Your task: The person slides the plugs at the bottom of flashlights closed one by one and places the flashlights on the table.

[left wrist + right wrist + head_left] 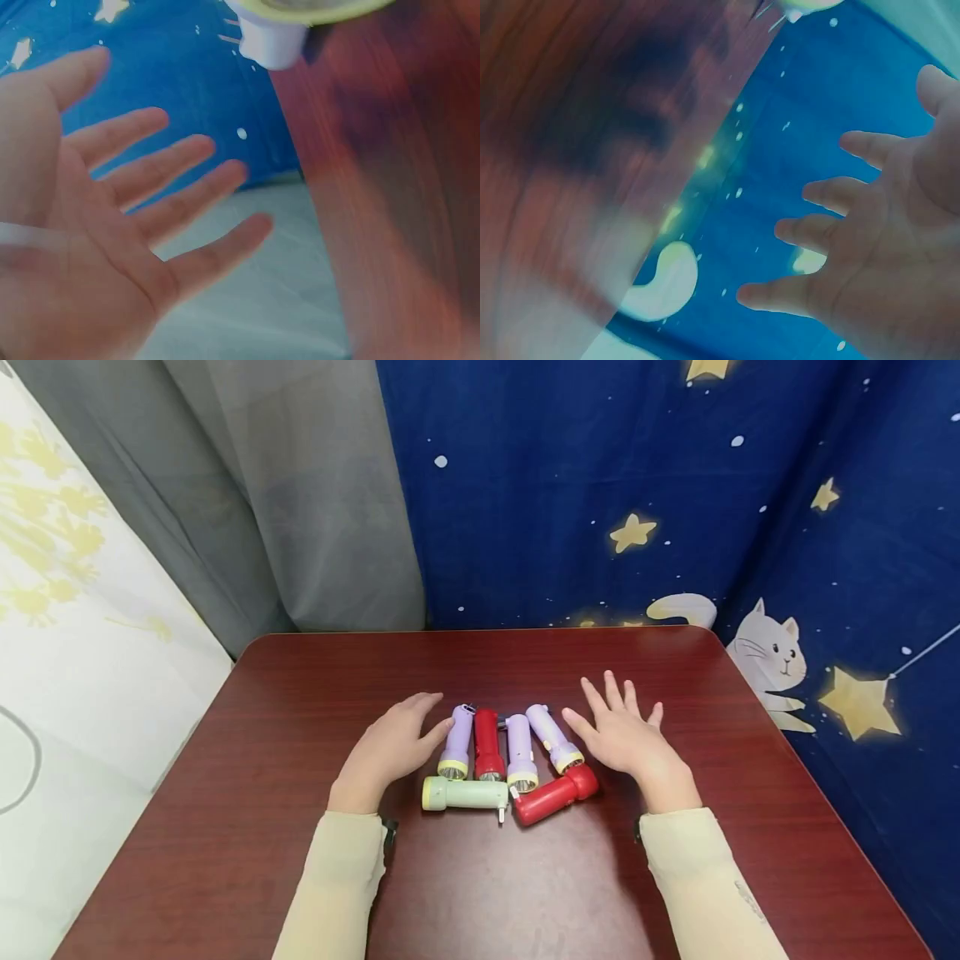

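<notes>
On table (300, 710) center, six flashlights (510, 756) clustered; left hand (390, 747) at their 9 o'clock, fingers straight together; right hand (622, 735) at 3 o'clock, fingers spread, holding nothing.

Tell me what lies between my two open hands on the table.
Six plastic flashlights: three purple, two red, one green, between left hand and right hand, in the head view.

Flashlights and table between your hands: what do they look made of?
The flashlights look like smooth moulded plastic: flat purple, red and green bodies with a soft sheen, yellow rings at the heads. The table shows reddish wood grain under a glossy finish; solid wood or laminate, I cannot tell.
</notes>
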The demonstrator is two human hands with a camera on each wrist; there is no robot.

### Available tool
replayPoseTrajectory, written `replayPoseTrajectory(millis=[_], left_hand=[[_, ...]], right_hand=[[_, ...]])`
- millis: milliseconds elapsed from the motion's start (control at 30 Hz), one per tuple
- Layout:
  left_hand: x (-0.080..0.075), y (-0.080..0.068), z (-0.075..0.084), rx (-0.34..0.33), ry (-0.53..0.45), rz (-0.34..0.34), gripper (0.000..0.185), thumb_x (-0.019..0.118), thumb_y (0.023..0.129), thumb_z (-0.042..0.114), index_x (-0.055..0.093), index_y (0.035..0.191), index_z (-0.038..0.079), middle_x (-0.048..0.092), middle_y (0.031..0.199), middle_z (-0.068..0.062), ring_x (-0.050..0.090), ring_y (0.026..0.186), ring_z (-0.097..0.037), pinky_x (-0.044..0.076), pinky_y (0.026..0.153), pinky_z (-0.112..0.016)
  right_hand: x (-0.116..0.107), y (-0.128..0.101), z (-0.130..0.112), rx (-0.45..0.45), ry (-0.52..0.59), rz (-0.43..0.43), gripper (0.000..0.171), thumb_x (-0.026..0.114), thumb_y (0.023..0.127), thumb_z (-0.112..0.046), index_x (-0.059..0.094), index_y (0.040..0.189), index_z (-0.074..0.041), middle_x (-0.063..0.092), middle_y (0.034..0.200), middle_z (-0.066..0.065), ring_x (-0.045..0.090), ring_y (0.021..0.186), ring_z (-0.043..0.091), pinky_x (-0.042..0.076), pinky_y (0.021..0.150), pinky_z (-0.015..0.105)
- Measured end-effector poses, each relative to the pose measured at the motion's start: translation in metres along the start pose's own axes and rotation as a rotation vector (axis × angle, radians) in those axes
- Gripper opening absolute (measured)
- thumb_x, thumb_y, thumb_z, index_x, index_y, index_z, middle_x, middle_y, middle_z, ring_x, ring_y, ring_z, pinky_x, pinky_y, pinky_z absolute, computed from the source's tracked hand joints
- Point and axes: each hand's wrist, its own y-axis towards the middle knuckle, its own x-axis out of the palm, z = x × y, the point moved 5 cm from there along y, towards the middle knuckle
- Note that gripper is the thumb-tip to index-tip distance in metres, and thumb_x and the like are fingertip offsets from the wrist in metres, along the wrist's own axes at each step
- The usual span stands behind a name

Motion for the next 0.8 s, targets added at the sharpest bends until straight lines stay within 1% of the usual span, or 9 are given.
replayPoseTrajectory(millis=[100,200,300,367,433,533,633,733,800], left_hand=[[0.001,0.004,0.007,-0.037,-0.012,-0.029,0.062,0.062,0.105,0.04,0.05,0.158,0.01,0.056,0.158,-0.017,0.056,0.145,-0.037,0.047,0.119,-0.057],[0.006,0.009,0.012,-0.096,-0.014,-0.069,0.062,0.068,0.102,0.036,0.052,0.156,0.009,0.063,0.15,-0.018,0.064,0.132,-0.035,0.053,0.113,-0.056],[0.015,0.014,0.013,-0.146,-0.016,-0.095,0.064,0.072,0.1,0.033,0.053,0.155,0.006,0.067,0.142,-0.019,0.068,0.117,-0.032,0.057,0.107,-0.055],[0.021,0.017,0.015,-0.162,-0.007,-0.1,0.065,0.074,0.098,0.033,0.053,0.154,0.005,0.069,0.138,-0.02,0.069,0.112,-0.033,0.058,0.105,-0.055],[0.026,0.02,0.016,-0.173,0.001,-0.104,0.068,0.075,0.097,0.033,0.053,0.154,0.003,0.069,0.136,-0.02,0.069,0.111,-0.033,0.059,0.103,-0.055],[0.033,0.023,0.015,-0.192,0.018,-0.116,0.073,0.076,0.096,0.035,0.05,0.155,0.002,0.067,0.14,-0.021,0.069,0.114,-0.035,0.058,0.104,-0.056],[0.038,0.025,0.013,-0.227,0.021,-0.136,0.08,0.077,0.095,0.042,0.048,0.157,0.001,0.065,0.143,-0.023,0.068,0.118,-0.037,0.057,0.105,-0.057],[0.043,0.026,0.01,-0.262,-0.011,-0.146,0.084,0.079,0.093,0.045,0.046,0.156,0.0,0.065,0.14,-0.023,0.069,0.116,-0.037,0.058,0.104,-0.057],[0.045,0.027,0.009,-0.278,-0.05,-0.141,0.083,0.079,0.093,0.044,0.047,0.156,0.0,0.066,0.137,-0.023,0.069,0.112,-0.036,0.059,0.102,-0.056]], right_hand=[[0.002,0.005,-0.013,-0.027,-0.007,-0.005,0.086,0.034,0.105,-0.073,0.012,0.173,-0.023,-0.005,0.18,0.02,-0.004,0.164,0.054,-0.007,0.119,0.086],[0.004,0.008,-0.026,-0.052,-0.025,-0.015,0.084,0.037,0.106,-0.07,0.014,0.173,-0.024,0.0,0.18,0.019,0.003,0.164,0.053,-0.002,0.121,0.085],[0.006,0.007,-0.037,-0.076,-0.04,-0.031,0.084,0.039,0.106,-0.069,0.015,0.173,-0.024,0.003,0.18,0.02,0.007,0.164,0.053,0.002,0.122,0.085],[0.007,0.005,-0.043,-0.088,-0.039,-0.044,0.084,0.041,0.106,-0.067,0.015,0.172,-0.024,0.003,0.18,0.019,0.007,0.164,0.053,0.003,0.122,0.084],[0.009,0.004,-0.049,-0.1,-0.035,-0.053,0.084,0.042,0.105,-0.067,0.015,0.172,-0.025,0.003,0.18,0.018,0.007,0.165,0.052,0.004,0.123,0.084],[0.012,0.001,-0.059,-0.119,-0.025,-0.056,0.083,0.044,0.105,-0.067,0.018,0.172,-0.026,0.006,0.181,0.016,0.009,0.165,0.049,0.008,0.125,0.081],[0.014,-0.002,-0.069,-0.153,-0.023,-0.058,0.082,0.045,0.105,-0.067,0.022,0.171,-0.026,0.009,0.18,0.016,0.012,0.166,0.047,0.014,0.128,0.075],[0.017,-0.004,-0.078,-0.196,-0.037,-0.055,0.081,0.046,0.105,-0.066,0.026,0.17,-0.023,0.014,0.179,0.018,0.017,0.165,0.047,0.02,0.13,0.069],[0.019,-0.005,-0.081,-0.219,-0.048,-0.053,0.08,0.045,0.105,-0.066,0.028,0.17,-0.022,0.016,0.179,0.019,0.019,0.165,0.047,0.022,0.131,0.066]])
